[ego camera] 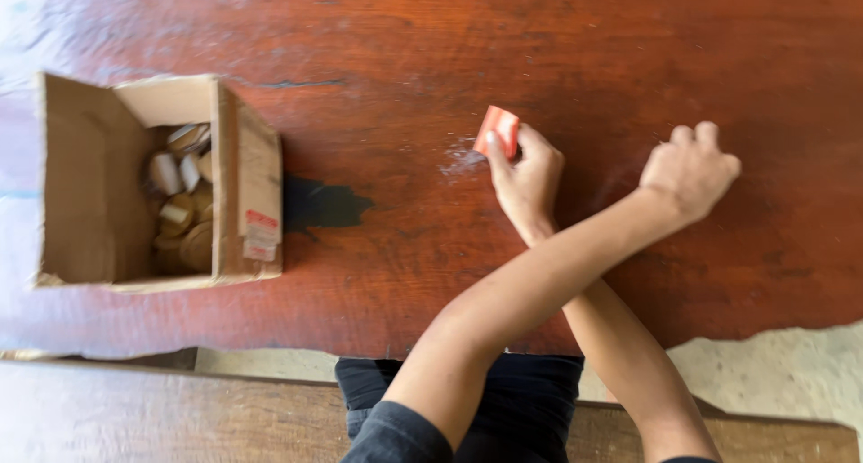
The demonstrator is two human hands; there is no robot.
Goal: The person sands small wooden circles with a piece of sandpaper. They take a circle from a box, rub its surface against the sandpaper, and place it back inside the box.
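Arms are crossed here, so the left forearm lies right over the right one, and the right hand (529,182), pinching a small red block (499,130), has that arm in its way if it swings toward the person's right, where the left hand (688,171) rests in a loose fist. The only real obstacle on the reddish wooden surface (431,49) is the open cardboard box (247,189) of tape rolls (184,216) at the far left, well apart from both hands. Bare wood lies between the box and the hands, plus all along the far edge.
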